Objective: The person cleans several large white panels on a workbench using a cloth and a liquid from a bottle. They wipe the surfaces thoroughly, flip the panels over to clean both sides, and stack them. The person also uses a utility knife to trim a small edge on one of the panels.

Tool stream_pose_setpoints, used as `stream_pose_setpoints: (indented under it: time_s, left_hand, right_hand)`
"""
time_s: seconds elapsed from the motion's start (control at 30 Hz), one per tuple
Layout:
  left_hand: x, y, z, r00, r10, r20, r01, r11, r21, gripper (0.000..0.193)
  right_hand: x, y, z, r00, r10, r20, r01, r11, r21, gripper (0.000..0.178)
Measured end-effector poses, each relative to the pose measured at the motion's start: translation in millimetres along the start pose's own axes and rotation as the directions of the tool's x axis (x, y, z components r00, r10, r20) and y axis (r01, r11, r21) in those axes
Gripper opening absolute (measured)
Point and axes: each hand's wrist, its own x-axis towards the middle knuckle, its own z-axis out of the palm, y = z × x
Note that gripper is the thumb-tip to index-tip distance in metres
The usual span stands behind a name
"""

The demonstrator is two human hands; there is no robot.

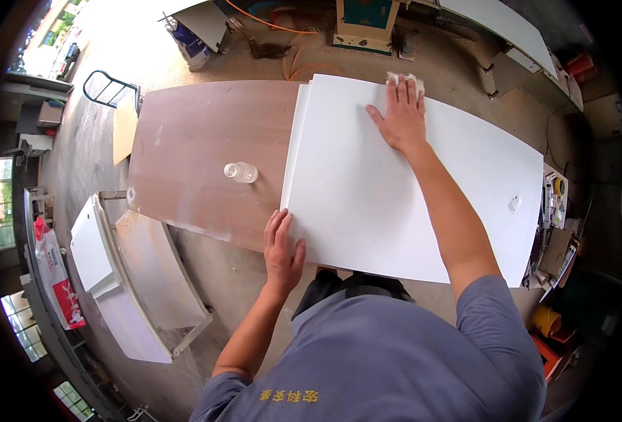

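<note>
**Wadded off-white cloth (420, 84) pressed on smooth white rectangular panel (367, 190)**

Yellow lettering is borne by a grey-blue fabric shirt (395, 352). The panel's near left corner is touched by the left hand (281, 257); whether it is gripped cannot be told. At the far edge, the cloth is covered by the right hand (404, 126), fingers extended. A clear bottle (241, 172), contents indistinct, is set on a brown rectangular board (191, 148). Farther off, a printed blue-and-white sack (190, 45) is seen.
</note>
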Motion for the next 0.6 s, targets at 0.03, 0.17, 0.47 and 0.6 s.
stream_pose_setpoints:
  time_s: [0.03,0.17,0.47,0.6]
  left_hand:
    - [-14.1,-19.7,-7.0,0.996,-0.083,-0.015,0.082,0.994,-0.073,0.06]
    - [-31.9,-49.6,-17.6,0.944,-0.329,0.04,0.322,0.885,-0.335,0.067]
    - [-32.5,-68.2,-19.4,0.917,-0.359,0.173,0.392,0.731,-0.559,0.076]
    - [-22.0,-64.6,-28.4,0.93,-0.322,0.175,0.366,0.788,-0.496,0.074]
  right_hand:
    - [13.0,-35.7,4.7,0.998,-0.065,-0.013,0.065,0.997,0.031,0.09]
    - [57.6,-137.1,17.3,0.976,-0.218,-0.024,0.219,0.973,0.075,0.09]
    - [-3.1,-150.4,15.0,0.843,-0.535,0.052,0.536,0.844,0.013,0.09]
    - [73.0,-151.5,12.3,0.95,-0.307,0.065,0.309,0.951,-0.02,0.09]
